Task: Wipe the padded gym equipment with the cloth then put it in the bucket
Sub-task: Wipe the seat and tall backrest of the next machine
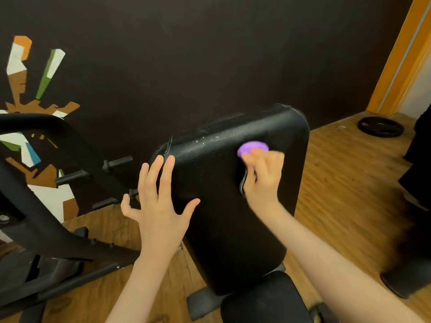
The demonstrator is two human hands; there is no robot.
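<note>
Head view, the only one: black padded backrest (pixel 233 183) of the bench stands tilted, its long axis running from the seat pad (pixel 263 299) at the bottom of the frame up and away toward the dark wall (pixel 186 54). The right hand (pixel 262 176) lies on the upper right part of the pad, fingers curled round a small purple cloth (pixel 253 148) that peeps out above the fingertips; this hand is blurred, so how hard it presses on the cloth cannot be told. The left hand (pixel 161 201) is spread wide, fingers straight, holding nothing, laid at the pad's left edge by the seam. The cloth is thus already on the pad, near its top end, with most of the pad's length lying below it, toward the person. By my reading, wiping is under way and the coming stroke would run down that long axis. No bucket is in view; a weight plate (pixel 380 127) lies on the wooden floor (pixel 338 183), far right.
</note>
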